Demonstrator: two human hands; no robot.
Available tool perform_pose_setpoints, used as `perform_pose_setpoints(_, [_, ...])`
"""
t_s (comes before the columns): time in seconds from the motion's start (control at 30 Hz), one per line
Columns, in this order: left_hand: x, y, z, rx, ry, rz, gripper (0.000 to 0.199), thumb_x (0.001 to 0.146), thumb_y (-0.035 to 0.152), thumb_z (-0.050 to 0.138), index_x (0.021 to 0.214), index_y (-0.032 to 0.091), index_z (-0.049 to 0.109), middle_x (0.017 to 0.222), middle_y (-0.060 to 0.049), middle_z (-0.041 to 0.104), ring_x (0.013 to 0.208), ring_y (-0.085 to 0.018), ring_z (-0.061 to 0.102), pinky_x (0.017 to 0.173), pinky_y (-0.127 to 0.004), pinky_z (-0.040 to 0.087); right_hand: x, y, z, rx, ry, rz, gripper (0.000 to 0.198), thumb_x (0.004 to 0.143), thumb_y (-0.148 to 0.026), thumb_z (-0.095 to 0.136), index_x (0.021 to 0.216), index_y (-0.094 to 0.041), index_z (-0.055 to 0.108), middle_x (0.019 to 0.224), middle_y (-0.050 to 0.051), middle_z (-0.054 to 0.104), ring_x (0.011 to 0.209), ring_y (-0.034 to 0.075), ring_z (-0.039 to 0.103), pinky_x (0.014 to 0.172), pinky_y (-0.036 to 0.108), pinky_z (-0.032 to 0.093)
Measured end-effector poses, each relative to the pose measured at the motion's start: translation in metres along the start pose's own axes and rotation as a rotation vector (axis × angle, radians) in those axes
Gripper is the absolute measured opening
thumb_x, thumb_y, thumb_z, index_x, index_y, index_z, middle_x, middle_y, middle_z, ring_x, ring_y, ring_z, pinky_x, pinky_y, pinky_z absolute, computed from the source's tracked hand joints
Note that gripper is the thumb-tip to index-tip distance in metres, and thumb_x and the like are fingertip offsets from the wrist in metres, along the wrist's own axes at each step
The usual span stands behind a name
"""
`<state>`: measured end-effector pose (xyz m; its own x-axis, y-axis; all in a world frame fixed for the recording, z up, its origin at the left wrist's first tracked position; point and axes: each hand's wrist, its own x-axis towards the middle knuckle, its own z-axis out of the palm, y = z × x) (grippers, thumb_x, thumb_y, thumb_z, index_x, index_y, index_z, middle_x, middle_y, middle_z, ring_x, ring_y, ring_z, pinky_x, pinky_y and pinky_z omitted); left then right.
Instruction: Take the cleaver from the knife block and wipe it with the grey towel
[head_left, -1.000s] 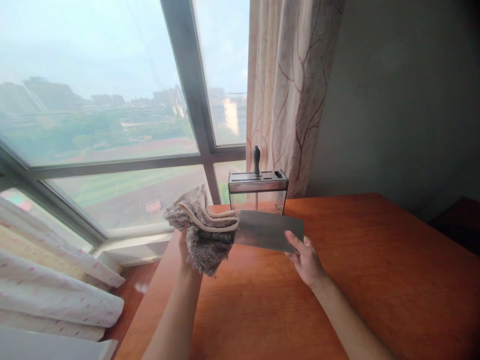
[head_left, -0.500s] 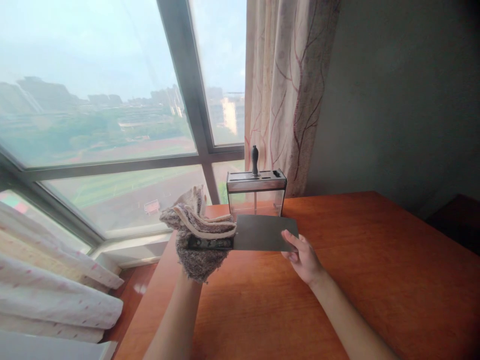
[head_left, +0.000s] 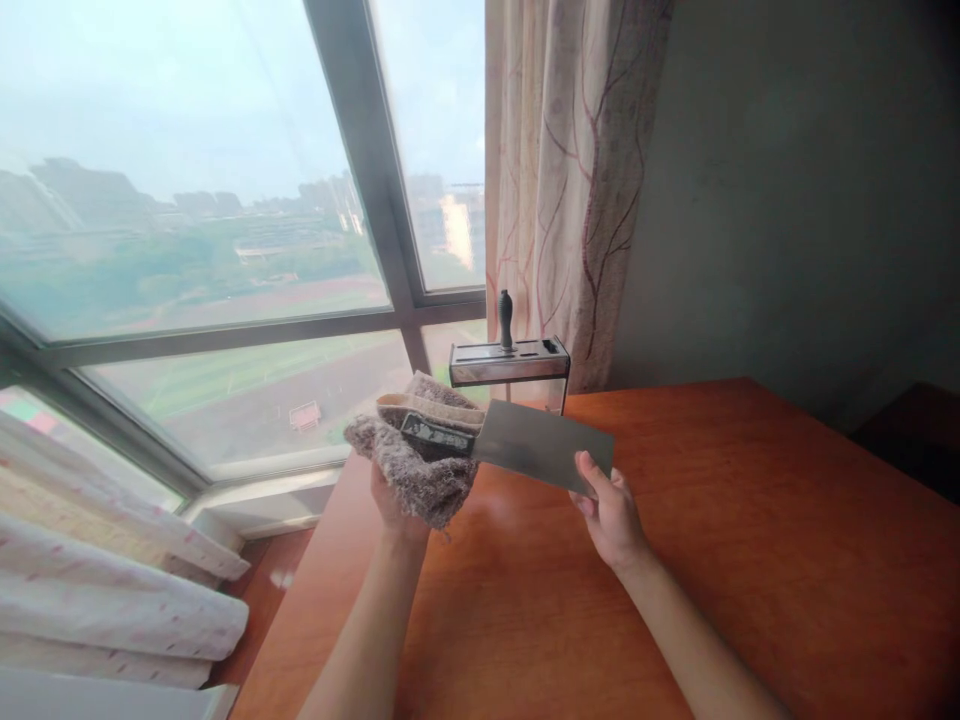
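A cleaver (head_left: pixel 544 446) with a wide grey blade and a dark handle is held above the table, its blade pointing right and tilted slightly down. My right hand (head_left: pixel 611 510) pinches the far end of the blade, thumb on the face towards me. Around the dark handle lies a fuzzy grey-brown cloth (head_left: pixel 427 480) with a pale edge; part of the handle shows between its folds. My left hand (head_left: pixel 397 515) grips the cloth from beneath, and its fingers are mostly hidden by it.
Behind the cleaver stands a knife block (head_left: pixel 510 360) with a metal slotted top, clear sides and a black-handled tool upright in it. The wooden table (head_left: pixel 712 560) reaches towards a window (head_left: pixel 187 250) and a curtain (head_left: pixel 577 200). Another curtain (head_left: pixel 112 570) hangs at left.
The cleaver has tilted, its handle end rising and its blade end shifting right. The cloth and my left hand have turned, showing more of the hand below the cloth.
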<state>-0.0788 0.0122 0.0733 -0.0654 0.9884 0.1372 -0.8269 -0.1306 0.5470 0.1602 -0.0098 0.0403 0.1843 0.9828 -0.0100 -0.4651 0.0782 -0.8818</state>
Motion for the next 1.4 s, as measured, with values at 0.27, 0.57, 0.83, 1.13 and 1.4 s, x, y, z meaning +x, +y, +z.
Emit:
perform_pose_setpoints(0.27, [-0.006, -0.015, 0.012, 0.055, 0.249, 0.023, 0.033, 0.078, 0.044, 0.062, 0.1, 0.02, 0.068, 0.099, -0.007, 0.072, 0.102, -0.025, 0.064, 0.09, -0.039, 0.051, -0.014, 0.011, -0.003, -0.405, -0.249, -0.173, 0.038, 0.081, -0.049, 0.061, 0.057, -0.02, 0.056, 0.045, -0.002, 0.049, 0.044, 0.013, 0.045, 0.044, 0.025, 0.032])
perform_pose_setpoints(0.57, [-0.002, -0.016, 0.006, 0.134, 0.303, 0.073, 0.026, 0.07, 0.039, 0.063, 0.087, 0.02, 0.068, 0.077, -0.002, 0.073, 0.077, -0.021, 0.069, 0.073, -0.032, 0.057, -0.024, 0.006, 0.007, -0.369, -0.441, -0.046, 0.034, 0.083, -0.048, 0.059, 0.066, -0.019, 0.059, 0.047, -0.003, 0.052, 0.043, 0.012, 0.047, 0.045, 0.024, 0.036])
perform_pose_setpoints(0.83, [-0.004, -0.016, 0.0, 0.223, 0.341, 0.1, 0.02, 0.066, 0.038, 0.063, 0.077, 0.022, 0.064, 0.07, -0.001, 0.071, 0.069, -0.02, 0.068, 0.061, -0.03, 0.057, -0.017, 0.01, 0.012, -0.099, -0.352, 0.263, 0.039, 0.077, -0.052, 0.062, 0.062, -0.017, 0.056, 0.037, -0.005, 0.048, 0.031, 0.008, 0.038, 0.034, 0.021, 0.026])
perform_pose_setpoints(1.13, [-0.002, -0.01, 0.007, 0.205, 0.356, 0.079, 0.026, 0.071, 0.042, 0.063, 0.089, 0.023, 0.067, 0.089, -0.002, 0.074, 0.082, -0.023, 0.069, 0.066, -0.032, 0.058, -0.025, 0.005, 0.01, -0.403, -0.589, 0.031, 0.043, 0.089, -0.047, 0.05, 0.057, -0.018, 0.057, 0.047, -0.002, 0.052, 0.046, 0.012, 0.049, 0.049, 0.024, 0.037])
perform_pose_setpoints(1.4, [0.001, -0.014, 0.015, 0.115, 0.4, 0.087, 0.032, 0.073, 0.035, 0.066, 0.099, 0.015, 0.067, 0.086, -0.005, 0.074, 0.079, -0.022, 0.07, 0.075, -0.031, 0.057, -0.024, 0.004, 0.003, -0.887, -0.764, -0.404, 0.029, 0.091, -0.034, 0.049, 0.068, -0.021, 0.06, 0.057, -0.002, 0.056, 0.052, 0.014, 0.05, 0.052, 0.024, 0.034])
